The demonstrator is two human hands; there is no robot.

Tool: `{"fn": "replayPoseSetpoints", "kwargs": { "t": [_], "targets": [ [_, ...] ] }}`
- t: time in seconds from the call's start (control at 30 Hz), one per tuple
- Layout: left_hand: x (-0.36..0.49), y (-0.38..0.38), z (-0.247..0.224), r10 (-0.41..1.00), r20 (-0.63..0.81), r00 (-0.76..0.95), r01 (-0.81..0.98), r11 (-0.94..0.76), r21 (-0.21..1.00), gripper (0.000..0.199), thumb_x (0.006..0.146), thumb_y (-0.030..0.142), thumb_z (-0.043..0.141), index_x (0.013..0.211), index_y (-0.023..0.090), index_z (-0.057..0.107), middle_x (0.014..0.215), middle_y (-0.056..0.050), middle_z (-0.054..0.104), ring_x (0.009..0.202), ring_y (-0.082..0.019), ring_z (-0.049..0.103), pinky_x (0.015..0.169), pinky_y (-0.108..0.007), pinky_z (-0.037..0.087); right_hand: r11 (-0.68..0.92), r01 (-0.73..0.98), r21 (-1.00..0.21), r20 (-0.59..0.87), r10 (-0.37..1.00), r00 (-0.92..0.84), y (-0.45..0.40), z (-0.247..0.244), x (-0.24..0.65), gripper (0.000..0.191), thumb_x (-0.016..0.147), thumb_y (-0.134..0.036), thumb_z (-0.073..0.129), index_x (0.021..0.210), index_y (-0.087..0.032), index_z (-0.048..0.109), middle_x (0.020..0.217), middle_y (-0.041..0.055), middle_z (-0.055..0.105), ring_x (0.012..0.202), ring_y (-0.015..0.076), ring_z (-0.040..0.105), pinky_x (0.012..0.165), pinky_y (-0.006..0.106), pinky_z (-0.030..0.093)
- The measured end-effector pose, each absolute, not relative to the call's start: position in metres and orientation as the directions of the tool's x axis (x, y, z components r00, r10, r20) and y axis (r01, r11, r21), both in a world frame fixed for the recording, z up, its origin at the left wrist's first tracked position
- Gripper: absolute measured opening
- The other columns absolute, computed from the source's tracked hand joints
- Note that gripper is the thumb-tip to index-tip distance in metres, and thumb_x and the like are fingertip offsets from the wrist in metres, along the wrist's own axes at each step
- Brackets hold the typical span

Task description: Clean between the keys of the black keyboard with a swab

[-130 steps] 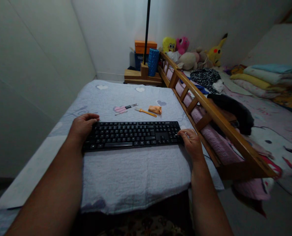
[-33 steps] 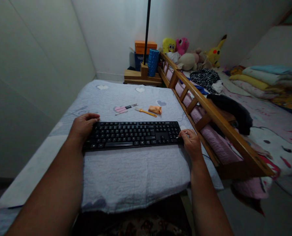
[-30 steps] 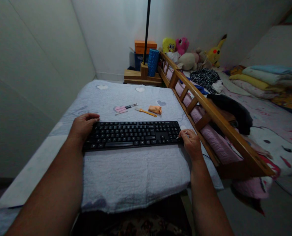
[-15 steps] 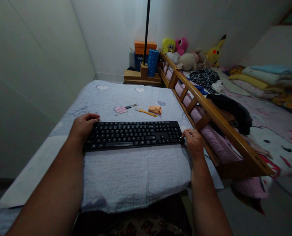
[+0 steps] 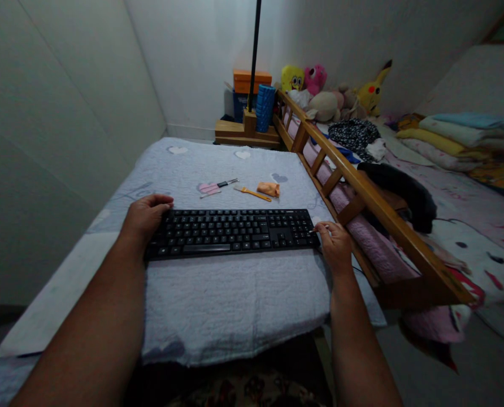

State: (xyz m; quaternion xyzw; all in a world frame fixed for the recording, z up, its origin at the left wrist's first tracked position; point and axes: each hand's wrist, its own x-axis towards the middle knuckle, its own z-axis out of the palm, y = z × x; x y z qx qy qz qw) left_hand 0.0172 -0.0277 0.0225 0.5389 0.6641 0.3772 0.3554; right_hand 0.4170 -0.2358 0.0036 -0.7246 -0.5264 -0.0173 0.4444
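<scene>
Two hands are at the keyboard [image 5: 235,232], which lies across the near half of the cloth [image 5: 235,299]. The left hand [image 5: 145,217] grips its left end, thumb bent toward the fingers. The right hand [image 5: 333,242] pinches a thin white swab [image 5: 320,229] at the right-end keys. Beyond the keyboard lie a tweezer-like tool [image 5: 226,183], a yellow brush [image 5: 256,194] and, to its right, an orange bundle [image 5: 268,189]. A wooden rail [image 5: 357,189] runs along the right.

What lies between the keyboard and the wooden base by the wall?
In the head view, a slim yellow tool, an orange bundle, a black-gripped tool and a thin stick lie on the cloth between keyboard and base.
</scene>
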Motion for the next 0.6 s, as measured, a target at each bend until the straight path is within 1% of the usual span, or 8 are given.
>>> {"fn": "replayPoseSetpoints", "kwargs": {
  "t": [0.23, 0.4, 0.6],
  "targets": [
    [0.0144, -0.0257, 0.0189, 0.984, -0.073, -0.16, 0.432, 0.136, 0.891, 0.027, 0.062, 0.024, 0.067, 0.088, 0.018, 0.073, 0.087, -0.003, 0.072, 0.082, -0.02, 0.062, 0.089, -0.035, 0.048, -0.057, 0.775, -0.629, 0.495, 0.74, 0.456, -0.2356, 0.0047, 0.4162, 0.029, 0.092, -0.037, 0.051, 0.076, -0.023, 0.069, 0.079, 0.0046, 0.071, 0.085, 0.0236, 0.063, 0.082, 0.036, 0.046],
    [0.0156, -0.0272, 0.0218, 0.985, -0.058, -0.161, 0.445, 0.125, 0.887, 0.024, 0.061, 0.024, 0.067, 0.084, 0.018, 0.072, 0.085, -0.003, 0.072, 0.084, -0.021, 0.063, 0.087, -0.034, 0.049, -0.098, 0.778, -0.62, 0.499, 0.716, 0.488, -0.2358, 0.0039, 0.4179, 0.029, 0.092, -0.037, 0.05, 0.076, -0.023, 0.069, 0.08, 0.0055, 0.072, 0.086, 0.0246, 0.062, 0.084, 0.037, 0.045],
    [0.0139, -0.0244, 0.018, 0.986, -0.072, -0.153, 0.435, 0.133, 0.89, 0.027, 0.061, 0.025, 0.067, 0.087, 0.018, 0.073, 0.088, -0.004, 0.072, 0.084, -0.022, 0.062, 0.09, -0.036, 0.047, -0.146, 0.785, -0.602, 0.507, 0.689, 0.517, -0.2363, 0.0011, 0.4229, 0.029, 0.091, -0.037, 0.049, 0.073, -0.023, 0.067, 0.077, 0.0055, 0.072, 0.084, 0.025, 0.061, 0.082, 0.037, 0.043]
  ]
}}
